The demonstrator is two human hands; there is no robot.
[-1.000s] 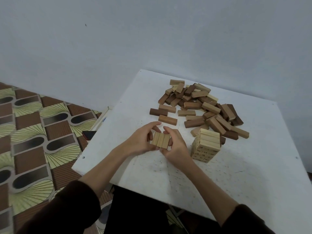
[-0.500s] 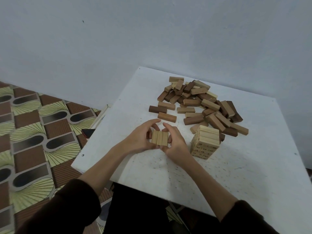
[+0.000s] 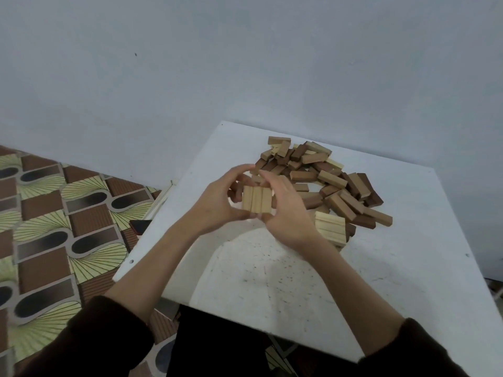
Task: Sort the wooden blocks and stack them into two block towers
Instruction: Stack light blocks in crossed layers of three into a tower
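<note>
Three light wooden blocks (image 3: 257,199) lie side by side as one flat group, pinched between my left hand (image 3: 217,202) and my right hand (image 3: 285,210) above the white table (image 3: 408,268). A short tower of light blocks (image 3: 330,228) stands just right of my right hand, partly hidden by that wrist. Behind the hands lies a loose pile of mixed light and dark brown blocks (image 3: 326,178).
The table's left edge drops to a patterned floor (image 3: 54,227). A dark flat object (image 3: 140,225) lies on the floor by the table edge. A plain wall rises behind the table.
Both hands have lifted the group of three light blocks up off the table surface and toward the pile. The camera view has tilted, so the table sits lower in view.
</note>
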